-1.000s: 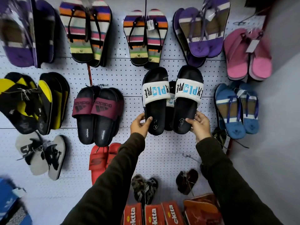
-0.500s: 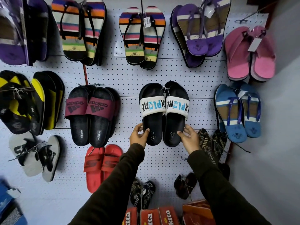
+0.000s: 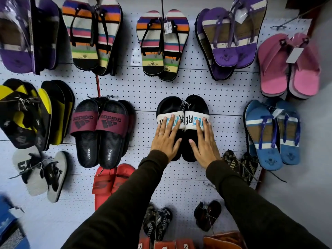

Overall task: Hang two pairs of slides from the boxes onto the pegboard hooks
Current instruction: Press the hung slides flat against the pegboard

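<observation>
At the centre of the frame we see the black slides [image 3: 183,112] with white printed straps hanging side by side on the white pegboard [image 3: 143,90], their toes up and heels down, touching one another along their inner edges. Our left hand [image 3: 166,141] lies flat on the left slide, fingers spread and straight, fingertips reaching onto the white strap; it grips nothing and only presses against the footbed. Our right hand [image 3: 204,144] rests the same way on the right slide, palm down, fingers extended onto its strap, thumb angled inward toward the gap between the two shoes. Both dark sleeves [image 3: 125,203] run down to the bottom of the frame. Just to the left of centre hangs a black pair with maroon straps [image 3: 100,133], and below it a red pair [image 3: 111,182]. To the right of centre hangs a blue pair [image 3: 271,133], with pink sandals [image 3: 289,67] above it at the upper right. Striped sandals [image 3: 162,44] hang directly above the black slides. Along the bottom edge we see the tops of red boxes [image 3: 165,244].
</observation>
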The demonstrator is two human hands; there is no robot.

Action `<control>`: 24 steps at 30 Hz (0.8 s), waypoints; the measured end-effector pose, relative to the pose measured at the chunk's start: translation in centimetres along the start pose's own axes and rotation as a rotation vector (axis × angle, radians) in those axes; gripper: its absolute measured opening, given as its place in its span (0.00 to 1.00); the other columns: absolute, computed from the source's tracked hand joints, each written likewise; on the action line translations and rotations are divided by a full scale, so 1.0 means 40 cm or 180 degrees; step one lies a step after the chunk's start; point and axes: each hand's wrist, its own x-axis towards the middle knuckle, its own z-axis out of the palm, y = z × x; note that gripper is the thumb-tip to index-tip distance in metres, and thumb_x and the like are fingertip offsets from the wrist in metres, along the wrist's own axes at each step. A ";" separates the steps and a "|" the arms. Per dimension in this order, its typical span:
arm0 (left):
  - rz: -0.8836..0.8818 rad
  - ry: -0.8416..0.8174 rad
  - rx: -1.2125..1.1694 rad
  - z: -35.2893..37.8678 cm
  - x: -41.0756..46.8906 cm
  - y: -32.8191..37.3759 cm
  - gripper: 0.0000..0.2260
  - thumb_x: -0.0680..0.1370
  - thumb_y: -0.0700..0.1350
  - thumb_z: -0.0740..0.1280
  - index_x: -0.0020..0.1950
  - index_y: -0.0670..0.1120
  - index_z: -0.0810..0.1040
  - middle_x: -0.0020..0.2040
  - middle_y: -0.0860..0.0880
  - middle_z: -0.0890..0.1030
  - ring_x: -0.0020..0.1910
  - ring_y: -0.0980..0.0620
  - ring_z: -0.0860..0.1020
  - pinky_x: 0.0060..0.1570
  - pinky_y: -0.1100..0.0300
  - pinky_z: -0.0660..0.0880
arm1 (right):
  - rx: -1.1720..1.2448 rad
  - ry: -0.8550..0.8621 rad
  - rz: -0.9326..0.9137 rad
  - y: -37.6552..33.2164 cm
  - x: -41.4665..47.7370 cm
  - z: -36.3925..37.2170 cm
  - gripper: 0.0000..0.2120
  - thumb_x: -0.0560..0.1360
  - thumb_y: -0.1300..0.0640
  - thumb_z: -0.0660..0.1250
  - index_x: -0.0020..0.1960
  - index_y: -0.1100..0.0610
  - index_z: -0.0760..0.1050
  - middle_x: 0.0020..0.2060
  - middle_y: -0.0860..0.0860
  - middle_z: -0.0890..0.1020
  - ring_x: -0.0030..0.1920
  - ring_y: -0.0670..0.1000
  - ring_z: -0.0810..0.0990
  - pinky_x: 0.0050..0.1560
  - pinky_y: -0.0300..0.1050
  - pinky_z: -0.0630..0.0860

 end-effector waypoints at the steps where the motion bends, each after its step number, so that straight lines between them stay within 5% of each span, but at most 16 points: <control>1: -0.0013 -0.0082 0.0009 0.000 0.007 -0.006 0.30 0.80 0.55 0.51 0.80 0.51 0.47 0.81 0.48 0.45 0.80 0.45 0.44 0.79 0.47 0.50 | -0.0034 -0.0033 0.0005 0.001 0.006 0.001 0.36 0.81 0.41 0.52 0.81 0.48 0.35 0.82 0.51 0.39 0.83 0.57 0.43 0.81 0.58 0.55; 13: 0.0077 -0.0005 0.0165 -0.048 -0.025 -0.045 0.28 0.79 0.56 0.51 0.79 0.51 0.53 0.81 0.48 0.51 0.80 0.46 0.48 0.78 0.43 0.49 | 0.0157 0.0335 0.0250 -0.080 -0.022 0.012 0.32 0.82 0.45 0.53 0.82 0.51 0.46 0.83 0.50 0.47 0.83 0.56 0.45 0.81 0.61 0.52; 24: -0.0464 0.0497 0.0370 -0.160 -0.191 -0.365 0.27 0.78 0.55 0.55 0.77 0.51 0.59 0.80 0.49 0.55 0.80 0.46 0.51 0.77 0.43 0.50 | 0.0401 0.0349 -0.0286 -0.397 -0.017 0.159 0.31 0.82 0.45 0.55 0.82 0.51 0.50 0.83 0.52 0.46 0.83 0.57 0.42 0.81 0.60 0.48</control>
